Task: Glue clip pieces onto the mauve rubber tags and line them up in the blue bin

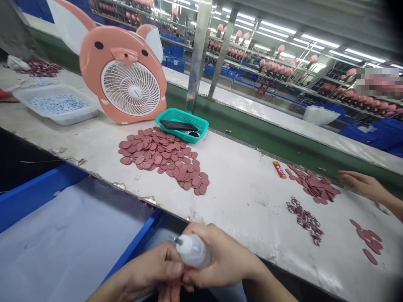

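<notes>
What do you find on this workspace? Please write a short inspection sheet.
Surface: white workbench, chipped along its near edge.
Job's things: translucent squeeze bottle with metal nozzle; pink oval pieces in loose piles.
Clutter: teal basket holding dark items; red tube; white tray of small pale pieces.
Hands: left hand and right hand both hold the bottle.
Cables: nothing seen.
Surroundings: pig-shaped fan; blue crates; a co-worker's hand beside pink pieces.
</notes>
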`<state>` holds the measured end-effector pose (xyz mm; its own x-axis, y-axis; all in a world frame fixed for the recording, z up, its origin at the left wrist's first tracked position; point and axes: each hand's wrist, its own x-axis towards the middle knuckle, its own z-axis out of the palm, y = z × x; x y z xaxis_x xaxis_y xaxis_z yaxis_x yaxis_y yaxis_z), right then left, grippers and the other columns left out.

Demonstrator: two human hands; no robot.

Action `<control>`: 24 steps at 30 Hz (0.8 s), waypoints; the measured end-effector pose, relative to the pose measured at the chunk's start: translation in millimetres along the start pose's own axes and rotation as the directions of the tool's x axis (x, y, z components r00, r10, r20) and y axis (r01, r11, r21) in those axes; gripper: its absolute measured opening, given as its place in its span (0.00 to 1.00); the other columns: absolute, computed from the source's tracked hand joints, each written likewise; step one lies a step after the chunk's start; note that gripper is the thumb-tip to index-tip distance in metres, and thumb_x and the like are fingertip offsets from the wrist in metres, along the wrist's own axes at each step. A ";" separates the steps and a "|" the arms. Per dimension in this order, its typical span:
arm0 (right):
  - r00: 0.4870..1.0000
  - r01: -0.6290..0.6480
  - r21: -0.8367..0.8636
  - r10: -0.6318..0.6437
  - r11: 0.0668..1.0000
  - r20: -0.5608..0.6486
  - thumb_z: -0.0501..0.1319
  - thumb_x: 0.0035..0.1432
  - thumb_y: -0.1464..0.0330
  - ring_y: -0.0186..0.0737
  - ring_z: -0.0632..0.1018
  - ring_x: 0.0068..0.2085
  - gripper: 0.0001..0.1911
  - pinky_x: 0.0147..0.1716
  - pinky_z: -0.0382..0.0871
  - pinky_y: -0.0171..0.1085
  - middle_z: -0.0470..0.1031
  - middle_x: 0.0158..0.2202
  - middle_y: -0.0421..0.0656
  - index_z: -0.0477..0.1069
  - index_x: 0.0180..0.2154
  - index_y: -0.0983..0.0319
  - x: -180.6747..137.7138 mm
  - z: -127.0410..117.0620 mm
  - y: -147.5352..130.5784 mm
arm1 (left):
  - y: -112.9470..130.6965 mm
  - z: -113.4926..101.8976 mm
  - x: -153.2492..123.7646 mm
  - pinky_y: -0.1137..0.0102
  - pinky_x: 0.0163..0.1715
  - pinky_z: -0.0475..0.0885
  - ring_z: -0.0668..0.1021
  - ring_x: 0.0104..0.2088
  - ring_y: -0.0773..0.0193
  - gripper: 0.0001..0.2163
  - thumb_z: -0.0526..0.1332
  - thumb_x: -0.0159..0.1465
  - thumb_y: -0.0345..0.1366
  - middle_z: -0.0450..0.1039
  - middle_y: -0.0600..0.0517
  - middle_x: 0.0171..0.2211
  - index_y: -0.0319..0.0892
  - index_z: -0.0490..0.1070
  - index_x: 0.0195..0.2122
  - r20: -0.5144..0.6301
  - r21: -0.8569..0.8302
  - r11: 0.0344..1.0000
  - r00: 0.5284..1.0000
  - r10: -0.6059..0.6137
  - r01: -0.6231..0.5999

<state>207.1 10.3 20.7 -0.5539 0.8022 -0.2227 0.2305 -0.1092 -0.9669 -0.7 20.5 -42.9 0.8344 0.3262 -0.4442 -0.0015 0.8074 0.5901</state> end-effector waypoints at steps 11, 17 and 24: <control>0.849 -0.064 -0.159 -0.030 0.985 -0.527 0.58 0.66 0.63 0.35 0.71 0.30 0.20 0.32 0.66 0.34 0.71 0.33 0.36 0.54 0.55 0.56 -32.2 -13.8 6.1 | 3.8 18.6 6.0 0.83 0.16 0.69 0.82 0.29 0.68 0.17 0.80 0.46 0.44 0.84 0.51 0.32 0.45 0.83 0.35 -0.298 -0.367 0.868 0.926 0.232 -0.336; 0.581 0.252 0.011 -0.142 0.968 -0.801 0.69 0.55 0.52 0.33 0.70 0.24 0.23 0.19 0.62 0.31 0.71 0.30 0.39 0.70 0.47 0.57 -46.1 -10.3 9.1 | 10.6 34.4 0.0 0.83 0.19 0.71 0.81 0.30 0.69 0.18 0.79 0.49 0.44 0.83 0.53 0.32 0.49 0.83 0.40 -0.369 -0.355 0.805 0.863 0.346 -0.475; 0.358 0.442 -0.169 -0.345 0.881 -0.868 0.59 0.63 0.47 0.34 0.67 0.20 0.21 0.16 0.60 0.35 0.67 0.25 0.38 0.69 0.45 0.55 -39.2 41.6 3.0 | 16.9 47.7 -6.0 0.80 0.19 0.73 0.82 0.28 0.65 0.17 0.80 0.45 0.44 0.84 0.52 0.32 0.51 0.84 0.36 -0.415 -0.201 0.851 0.829 0.375 -0.486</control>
<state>196.2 -45.8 21.3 0.4163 0.8339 0.3624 0.0933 0.3572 -0.9293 20.5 8.7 1.9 0.4623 0.7772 -0.4268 -0.5173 0.6274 0.5821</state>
